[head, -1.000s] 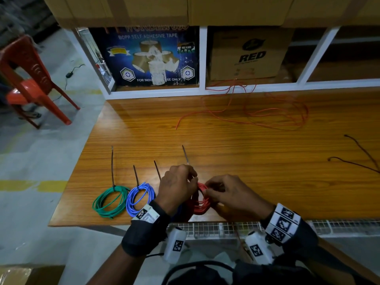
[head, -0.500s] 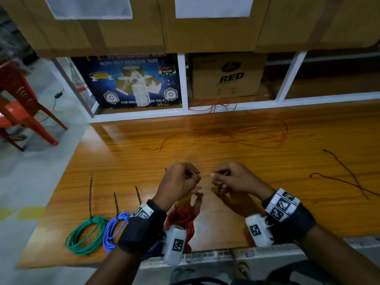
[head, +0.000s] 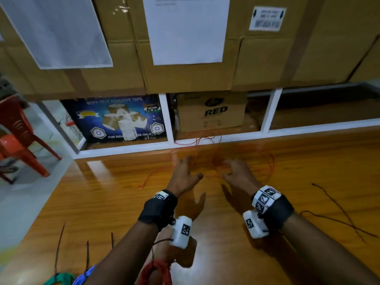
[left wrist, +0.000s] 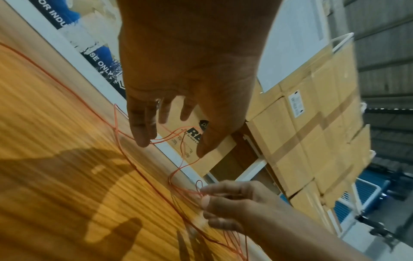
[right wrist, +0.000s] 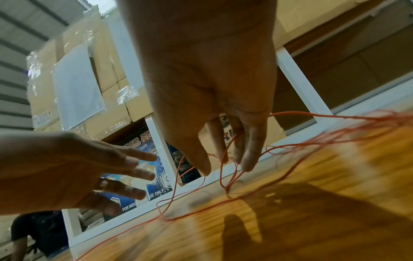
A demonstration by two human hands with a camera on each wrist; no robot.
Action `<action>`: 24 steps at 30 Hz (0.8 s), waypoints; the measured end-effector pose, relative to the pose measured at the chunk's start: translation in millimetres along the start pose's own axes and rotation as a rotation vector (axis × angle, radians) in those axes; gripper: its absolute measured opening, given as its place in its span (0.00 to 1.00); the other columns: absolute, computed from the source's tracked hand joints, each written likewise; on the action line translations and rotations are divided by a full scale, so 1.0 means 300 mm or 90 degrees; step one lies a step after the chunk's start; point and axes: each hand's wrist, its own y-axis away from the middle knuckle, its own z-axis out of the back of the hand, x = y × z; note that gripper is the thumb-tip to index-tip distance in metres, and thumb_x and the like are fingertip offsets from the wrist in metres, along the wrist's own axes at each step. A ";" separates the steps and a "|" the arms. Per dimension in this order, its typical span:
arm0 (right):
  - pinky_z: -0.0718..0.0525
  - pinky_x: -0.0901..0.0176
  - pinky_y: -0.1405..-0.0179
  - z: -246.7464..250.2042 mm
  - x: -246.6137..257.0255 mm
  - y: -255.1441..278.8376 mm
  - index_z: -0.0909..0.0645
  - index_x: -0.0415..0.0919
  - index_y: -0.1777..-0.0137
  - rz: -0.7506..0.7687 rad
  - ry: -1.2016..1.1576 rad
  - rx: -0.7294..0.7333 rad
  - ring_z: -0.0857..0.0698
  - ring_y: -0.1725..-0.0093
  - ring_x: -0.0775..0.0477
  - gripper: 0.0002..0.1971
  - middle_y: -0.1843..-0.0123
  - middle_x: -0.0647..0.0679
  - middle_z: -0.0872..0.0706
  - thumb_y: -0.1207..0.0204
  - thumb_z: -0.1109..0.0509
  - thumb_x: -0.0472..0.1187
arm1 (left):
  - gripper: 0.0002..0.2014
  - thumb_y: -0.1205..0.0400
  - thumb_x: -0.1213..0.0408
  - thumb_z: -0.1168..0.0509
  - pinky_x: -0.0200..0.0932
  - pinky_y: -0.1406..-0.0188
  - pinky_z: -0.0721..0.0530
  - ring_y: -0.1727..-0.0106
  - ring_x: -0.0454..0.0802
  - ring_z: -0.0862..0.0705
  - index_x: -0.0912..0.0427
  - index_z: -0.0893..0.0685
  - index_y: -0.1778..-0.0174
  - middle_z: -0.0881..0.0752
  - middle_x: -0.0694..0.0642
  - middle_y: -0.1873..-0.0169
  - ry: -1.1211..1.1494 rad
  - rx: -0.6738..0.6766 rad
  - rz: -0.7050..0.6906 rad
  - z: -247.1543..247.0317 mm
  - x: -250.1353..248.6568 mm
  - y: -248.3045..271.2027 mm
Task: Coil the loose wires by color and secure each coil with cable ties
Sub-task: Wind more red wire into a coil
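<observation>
Head view: both hands reach out over the wooden bench [head: 102, 202] toward the loose orange wire [head: 265, 161] tangled at 12 o'clock by the white shelf frame [head: 226, 138]. The left hand [head: 183, 175] has its fingers spread, holding nothing. The right hand [head: 238, 173] is blurred at the tangle. At 6 o'clock lies a red coil [head: 158, 270]; at 7 o'clock a blue coil [head: 84, 275] and a green coil [head: 59, 279] sit with black cable ties [head: 58, 245] pointing up.

Left wrist view: the left hand's fingers [left wrist: 140, 127] hang straight above the strands, while the right hand [left wrist: 228, 206] pinches several loops.

Right wrist view: the right hand's fingertips [right wrist: 248, 159] curl around orange strands.
</observation>
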 end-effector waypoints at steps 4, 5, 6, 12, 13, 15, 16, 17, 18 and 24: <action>0.09 0.52 0.53 -0.013 -0.038 0.044 0.14 0.51 0.51 0.079 -0.091 0.113 0.11 0.54 0.52 0.05 0.55 0.51 0.10 0.23 0.20 0.42 | 0.48 0.21 0.59 0.23 0.50 0.22 0.30 0.19 0.58 0.32 0.58 0.46 0.11 0.35 0.58 0.18 0.033 0.012 0.059 -0.011 -0.016 -0.059; 0.08 0.52 0.55 -0.006 -0.044 0.059 0.13 0.47 0.53 0.106 -0.127 0.161 0.10 0.58 0.53 0.05 0.58 0.49 0.09 0.23 0.19 0.45 | 0.42 0.20 0.61 0.24 0.48 0.23 0.29 0.23 0.54 0.27 0.60 0.40 0.14 0.27 0.55 0.23 0.055 0.025 0.053 -0.019 -0.006 -0.072; 0.08 0.54 0.57 0.007 -0.046 0.076 0.11 0.43 0.54 0.128 -0.166 0.214 0.09 0.60 0.52 0.08 0.59 0.47 0.08 0.24 0.19 0.47 | 0.30 0.18 0.63 0.26 0.49 0.27 0.23 0.32 0.52 0.19 0.61 0.28 0.20 0.19 0.52 0.32 0.058 0.044 0.037 -0.025 0.003 -0.084; 0.13 0.50 0.59 0.091 -0.157 0.067 0.17 0.40 0.67 0.085 -0.204 0.222 0.09 0.61 0.35 0.22 0.67 0.42 0.12 0.26 0.19 0.58 | 0.17 0.09 0.60 0.40 0.44 0.66 0.23 0.71 0.46 0.21 0.60 0.14 0.61 0.18 0.54 0.72 0.125 0.063 -0.003 -0.029 0.094 -0.099; 0.13 0.50 0.61 0.103 -0.180 0.058 0.19 0.45 0.70 0.074 -0.211 0.206 0.09 0.64 0.39 0.20 0.71 0.47 0.15 0.25 0.19 0.55 | 0.15 0.10 0.59 0.37 0.43 0.67 0.22 0.72 0.45 0.21 0.59 0.15 0.61 0.18 0.52 0.72 0.137 0.052 -0.008 -0.029 0.102 -0.101; 0.17 0.57 0.66 0.128 -0.202 0.045 0.24 0.49 0.74 0.061 -0.218 0.160 0.16 0.73 0.52 0.21 0.76 0.53 0.22 0.23 0.20 0.50 | 0.10 0.14 0.58 0.30 0.44 0.65 0.18 0.66 0.45 0.16 0.58 0.17 0.59 0.15 0.52 0.66 0.128 0.053 -0.020 -0.030 0.115 -0.101; 0.20 0.61 0.67 0.137 -0.203 0.041 0.25 0.47 0.74 0.055 -0.221 0.127 0.20 0.75 0.55 0.22 0.76 0.52 0.24 0.22 0.21 0.48 | 0.09 0.17 0.56 0.27 0.44 0.63 0.17 0.63 0.47 0.14 0.58 0.16 0.56 0.13 0.53 0.63 0.098 0.064 -0.025 -0.033 0.122 -0.101; 0.22 0.63 0.67 0.143 -0.202 0.038 0.24 0.45 0.73 0.055 -0.229 0.089 0.23 0.75 0.56 0.21 0.75 0.50 0.25 0.21 0.22 0.46 | 0.11 0.19 0.53 0.25 0.45 0.62 0.16 0.59 0.49 0.13 0.57 0.16 0.53 0.12 0.54 0.60 0.061 0.079 -0.025 -0.038 0.136 -0.098; 0.23 0.64 0.68 0.146 -0.199 0.038 0.24 0.43 0.71 0.061 -0.234 0.049 0.25 0.75 0.56 0.20 0.75 0.49 0.26 0.21 0.22 0.45 | 0.14 0.21 0.50 0.24 0.45 0.59 0.16 0.56 0.50 0.12 0.55 0.16 0.50 0.11 0.55 0.57 0.034 0.104 -0.013 -0.040 0.146 -0.090; 0.16 0.63 0.57 0.134 -0.210 0.032 0.17 0.46 0.58 0.063 -0.134 -0.076 0.15 0.55 0.57 0.09 0.53 0.51 0.14 0.27 0.18 0.37 | 0.22 0.24 0.51 0.21 0.45 0.48 0.18 0.45 0.47 0.17 0.51 0.22 0.39 0.16 0.46 0.48 -0.067 0.294 0.043 -0.053 0.097 -0.036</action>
